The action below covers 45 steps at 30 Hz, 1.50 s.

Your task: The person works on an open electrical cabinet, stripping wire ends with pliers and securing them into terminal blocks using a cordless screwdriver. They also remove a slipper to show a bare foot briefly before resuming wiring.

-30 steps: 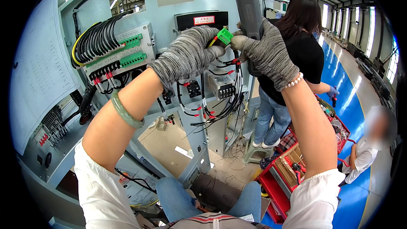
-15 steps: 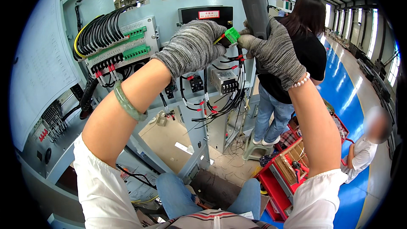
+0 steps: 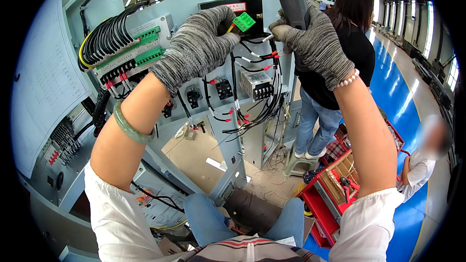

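In grey knitted gloves, both my hands are raised before a light blue metal cabinet frame. My left hand (image 3: pixel 194 43) is closed on a green terminal plug (image 3: pixel 244 21), pinched at its lower left with a bit of yellow beside it. My right hand (image 3: pixel 318 48) wraps round a dark grey handheld power tool (image 3: pixel 292 2), held upright with its upper end at the picture's top edge. A thin wire with a white sleeve (image 3: pixel 267 38) reaches to the right thumb's tip; whether it is pinched there, I cannot tell. The plug and the right fingers are apart.
Black wires with red ends (image 3: pixel 245 116) hang below my hands near a small relay block (image 3: pixel 257 85). Green terminal strips (image 3: pixel 148 56) sit at left. A person in black (image 3: pixel 357 43) stands close at right, above a red toolbox (image 3: pixel 323 208). Another person (image 3: pixel 417 174) is farther right.
My left hand has moved left and slightly up with the green plug, away from the right fingertips. The right hand still holds the power tool, and the view has shifted slightly.
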### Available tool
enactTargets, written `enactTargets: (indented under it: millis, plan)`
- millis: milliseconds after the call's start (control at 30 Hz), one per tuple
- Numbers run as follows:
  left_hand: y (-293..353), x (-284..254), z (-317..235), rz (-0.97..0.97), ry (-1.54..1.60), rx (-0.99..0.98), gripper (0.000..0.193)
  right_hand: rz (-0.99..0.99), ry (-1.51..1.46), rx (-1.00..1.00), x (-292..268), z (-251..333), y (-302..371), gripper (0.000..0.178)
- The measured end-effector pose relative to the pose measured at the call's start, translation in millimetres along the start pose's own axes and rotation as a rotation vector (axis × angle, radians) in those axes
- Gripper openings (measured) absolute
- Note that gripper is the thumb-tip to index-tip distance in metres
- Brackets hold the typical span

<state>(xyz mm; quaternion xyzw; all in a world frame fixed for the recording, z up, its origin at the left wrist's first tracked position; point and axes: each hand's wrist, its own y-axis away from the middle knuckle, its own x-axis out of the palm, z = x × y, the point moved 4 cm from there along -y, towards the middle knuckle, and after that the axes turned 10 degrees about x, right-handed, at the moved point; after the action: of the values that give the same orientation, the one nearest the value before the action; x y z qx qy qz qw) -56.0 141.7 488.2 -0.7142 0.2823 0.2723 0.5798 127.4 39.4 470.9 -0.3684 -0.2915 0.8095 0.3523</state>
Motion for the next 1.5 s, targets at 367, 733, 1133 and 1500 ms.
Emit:
enactTargets:
  millis: [367,733,1133,1500]
  plan:
    - [0,6,-13,0.152,-0.043,0.044,0.027,-0.024,-0.036,-0.007,-4,-1,3,0.059]
    - [-6,14,-26,0.263,-0.254,0.075,0.029,-0.008,-0.007,0.02,-4,0,4,0.053]
    - [-7,39,-24,0.273,-0.502,0.175,0.031,-0.017,0.069,0.05,-3,0,4,0.06]
    - [-2,20,-14,0.138,-0.205,0.181,0.025,0.065,-0.049,0.084,1,-3,6,0.056]
